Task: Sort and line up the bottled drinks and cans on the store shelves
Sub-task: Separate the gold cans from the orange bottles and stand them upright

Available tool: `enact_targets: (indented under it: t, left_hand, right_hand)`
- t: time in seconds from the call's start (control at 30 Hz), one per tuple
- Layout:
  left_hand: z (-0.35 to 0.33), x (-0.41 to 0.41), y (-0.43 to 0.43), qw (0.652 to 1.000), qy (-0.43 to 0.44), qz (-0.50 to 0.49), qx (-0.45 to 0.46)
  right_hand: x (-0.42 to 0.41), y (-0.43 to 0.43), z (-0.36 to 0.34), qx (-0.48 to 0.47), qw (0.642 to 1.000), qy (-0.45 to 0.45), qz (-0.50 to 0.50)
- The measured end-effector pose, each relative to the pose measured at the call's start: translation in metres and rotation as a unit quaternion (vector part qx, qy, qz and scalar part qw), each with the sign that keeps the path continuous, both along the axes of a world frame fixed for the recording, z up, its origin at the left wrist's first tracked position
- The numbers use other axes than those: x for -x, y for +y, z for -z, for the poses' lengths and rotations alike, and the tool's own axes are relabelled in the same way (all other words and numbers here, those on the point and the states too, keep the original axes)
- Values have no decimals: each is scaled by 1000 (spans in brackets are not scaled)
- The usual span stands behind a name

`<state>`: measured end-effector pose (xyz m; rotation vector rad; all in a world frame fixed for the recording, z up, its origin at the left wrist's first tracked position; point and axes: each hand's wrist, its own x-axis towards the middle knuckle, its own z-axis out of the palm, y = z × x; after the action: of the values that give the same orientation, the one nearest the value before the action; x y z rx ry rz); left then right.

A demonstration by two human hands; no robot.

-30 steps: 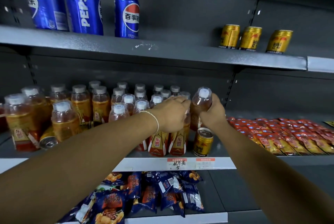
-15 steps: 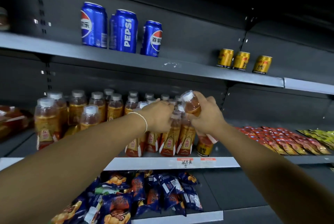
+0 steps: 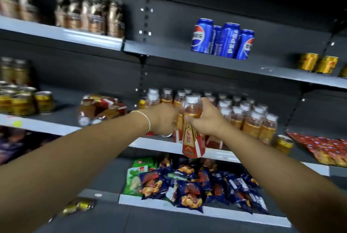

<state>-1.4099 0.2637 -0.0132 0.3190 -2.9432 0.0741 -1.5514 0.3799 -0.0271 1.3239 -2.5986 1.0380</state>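
My right hand [image 3: 207,120] grips an orange drink bottle [image 3: 191,138] with a white cap and red label. The bottle is upright, lifted off the shelf and hanging in front of the middle shelf's edge [image 3: 150,143]. My left hand [image 3: 163,120] is curled against a second bottle [image 3: 177,131] of the same kind, mostly hidden behind the two hands. To the right, a block of matching bottles [image 3: 249,120] stands on the middle shelf. A gold can [image 3: 284,143] stands at the block's right end.
Blue Pepsi cans [image 3: 223,40] and gold cans [image 3: 317,63] stand on the upper shelf. To the left are more gold cans [image 3: 22,101] and toppled bottles [image 3: 101,108]. Snack bags [image 3: 197,185] fill the lower shelf, and red sachets [image 3: 323,148] lie at the right.
My right hand has lifted its bottle off the shelf and brought it leftward and forward past the shelf edge. The left hand moved along with it. The view has swung left.
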Motion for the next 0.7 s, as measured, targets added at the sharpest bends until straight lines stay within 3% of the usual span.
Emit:
enact_targets:
  t: [0.23, 0.7]
  left_hand:
    - [15, -124, -75, 992, -38, -123, 9]
    - [45, -324, -190, 943, 11, -324, -69]
  right_hand:
    - [-99, -93, 9, -11, 995, -27, -94]
    - [-261, -274, 15, -21, 961, -73, -267]
